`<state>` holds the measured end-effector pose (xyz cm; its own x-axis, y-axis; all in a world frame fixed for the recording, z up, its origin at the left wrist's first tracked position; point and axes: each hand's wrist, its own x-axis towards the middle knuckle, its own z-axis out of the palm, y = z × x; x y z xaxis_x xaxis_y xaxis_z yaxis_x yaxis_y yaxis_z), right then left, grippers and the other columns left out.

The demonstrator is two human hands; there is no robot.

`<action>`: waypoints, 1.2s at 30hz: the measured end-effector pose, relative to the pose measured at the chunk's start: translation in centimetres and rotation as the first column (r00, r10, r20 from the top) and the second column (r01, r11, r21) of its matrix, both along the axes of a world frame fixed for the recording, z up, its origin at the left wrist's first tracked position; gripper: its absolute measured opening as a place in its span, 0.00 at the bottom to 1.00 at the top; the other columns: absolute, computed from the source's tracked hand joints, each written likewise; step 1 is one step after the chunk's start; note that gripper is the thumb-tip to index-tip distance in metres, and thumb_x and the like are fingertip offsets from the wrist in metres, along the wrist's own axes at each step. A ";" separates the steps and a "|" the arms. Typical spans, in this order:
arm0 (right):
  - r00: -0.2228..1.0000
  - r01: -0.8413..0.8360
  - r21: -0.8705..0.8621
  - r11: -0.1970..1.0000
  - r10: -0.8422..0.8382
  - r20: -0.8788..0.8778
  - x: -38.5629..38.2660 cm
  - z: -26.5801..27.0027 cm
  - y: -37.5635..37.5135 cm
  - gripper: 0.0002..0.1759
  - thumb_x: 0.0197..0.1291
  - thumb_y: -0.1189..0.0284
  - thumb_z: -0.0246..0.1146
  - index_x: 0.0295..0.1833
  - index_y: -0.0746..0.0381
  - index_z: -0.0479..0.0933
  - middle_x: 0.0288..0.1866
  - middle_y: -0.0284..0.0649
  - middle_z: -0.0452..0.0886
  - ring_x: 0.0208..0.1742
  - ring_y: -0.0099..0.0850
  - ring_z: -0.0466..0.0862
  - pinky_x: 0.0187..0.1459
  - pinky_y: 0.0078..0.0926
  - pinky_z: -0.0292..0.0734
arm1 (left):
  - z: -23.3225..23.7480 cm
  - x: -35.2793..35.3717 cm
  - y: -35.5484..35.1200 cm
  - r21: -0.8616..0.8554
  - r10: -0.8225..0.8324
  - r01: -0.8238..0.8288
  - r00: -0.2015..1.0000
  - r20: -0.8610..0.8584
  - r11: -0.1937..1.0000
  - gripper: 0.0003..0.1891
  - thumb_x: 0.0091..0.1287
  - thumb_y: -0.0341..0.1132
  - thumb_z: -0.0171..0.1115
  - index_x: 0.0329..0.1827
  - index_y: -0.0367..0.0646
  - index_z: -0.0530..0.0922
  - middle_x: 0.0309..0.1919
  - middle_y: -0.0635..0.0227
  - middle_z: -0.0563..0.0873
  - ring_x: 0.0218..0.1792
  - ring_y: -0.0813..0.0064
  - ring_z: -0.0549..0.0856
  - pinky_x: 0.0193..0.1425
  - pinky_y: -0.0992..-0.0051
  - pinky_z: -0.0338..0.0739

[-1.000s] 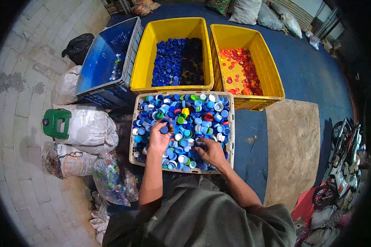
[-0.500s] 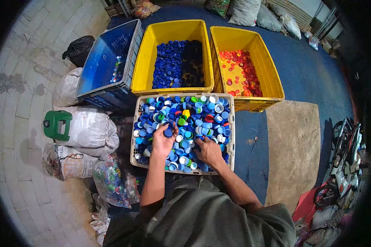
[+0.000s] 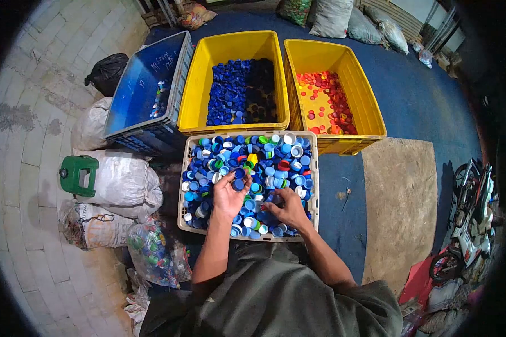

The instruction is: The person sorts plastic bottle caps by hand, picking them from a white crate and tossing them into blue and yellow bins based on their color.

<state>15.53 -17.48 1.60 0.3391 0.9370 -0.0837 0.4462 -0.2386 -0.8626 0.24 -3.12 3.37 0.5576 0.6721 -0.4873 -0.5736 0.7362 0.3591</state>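
Fingers of the upturned left hand (image 3: 227, 199) curl around dark blue caps (image 3: 239, 184). The right hand (image 3: 290, 209) arches palm-down over the crate (image 3: 314, 185), fingers half-bent; whether gripping, I cannot tell.

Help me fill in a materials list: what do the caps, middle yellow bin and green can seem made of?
Caps: likely plastic, smooth with slight sheen; bright solid colours, thin rims. Middle yellow bin: probably plastic, semi-gloss; even colour, thick rim. Green can: apparently plastic, fairly matte; handle looks moulded in.
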 end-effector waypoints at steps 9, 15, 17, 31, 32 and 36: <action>-0.181 0.225 -0.051 0.973 -0.010 -0.983 1.9 -0.4 0.6 0.17 0.59 0.65 0.58 0.51 0.62 0.72 0.45 0.43 0.81 0.39 0.33 0.80 0.39 0.32 0.77 | -0.3 0.6 -1.0 -0.013 -0.018 0.019 0.996 0.086 1.000 0.20 0.68 0.36 0.55 0.55 0.27 0.73 0.49 0.52 0.81 0.53 0.59 0.81 0.65 0.61 0.76; -0.153 0.393 -0.200 0.897 -0.150 -0.977 1.0 0.4 4.0 0.23 0.54 0.72 0.55 0.57 0.64 0.70 0.54 0.47 0.77 0.50 0.39 0.79 0.52 0.40 0.76 | -0.9 2.3 -0.4 -0.089 0.004 0.011 0.987 0.161 0.996 0.20 0.69 0.37 0.55 0.55 0.26 0.72 0.49 0.48 0.80 0.54 0.56 0.79 0.68 0.58 0.73; -0.143 0.426 -0.179 0.887 -0.129 -0.981 1.3 0.0 5.6 0.22 0.47 0.75 0.54 0.52 0.66 0.68 0.48 0.44 0.75 0.51 0.37 0.77 0.56 0.39 0.72 | -1.1 3.3 0.6 -0.078 0.035 -0.023 0.988 0.150 0.997 0.21 0.69 0.38 0.55 0.54 0.25 0.72 0.48 0.48 0.80 0.54 0.56 0.79 0.69 0.57 0.72; -0.027 0.311 0.037 0.950 0.048 -0.998 10.6 0.0 24.3 0.06 0.48 0.78 0.51 0.31 0.70 0.69 0.34 0.50 0.76 0.52 0.46 0.75 0.65 0.46 0.67 | 0.2 12.0 16.1 0.055 0.021 -0.038 0.960 0.279 0.998 0.36 0.65 0.46 0.61 0.65 0.29 0.55 0.57 0.46 0.70 0.55 0.52 0.73 0.71 0.55 0.63; -0.017 0.370 -0.002 0.929 0.004 -1.000 11.2 -0.3 24.3 0.02 0.49 0.80 0.50 0.28 0.68 0.68 0.35 0.50 0.76 0.50 0.46 0.76 0.62 0.45 0.69 | 1.0 12.0 16.0 0.078 0.051 -0.072 0.968 0.244 0.994 0.37 0.65 0.45 0.61 0.67 0.30 0.54 0.57 0.46 0.70 0.56 0.52 0.74 0.72 0.54 0.62; 0.030 0.528 -0.007 0.849 -0.027 -0.999 11.8 1.8 21.5 0.05 0.54 0.87 0.48 0.36 0.71 0.67 0.53 0.58 0.70 0.66 0.51 0.69 0.66 0.51 0.68 | -0.3 10.7 15.9 0.253 0.082 -0.115 0.987 0.136 0.961 0.40 0.65 0.41 0.62 0.74 0.39 0.48 0.62 0.51 0.70 0.59 0.57 0.75 0.69 0.57 0.66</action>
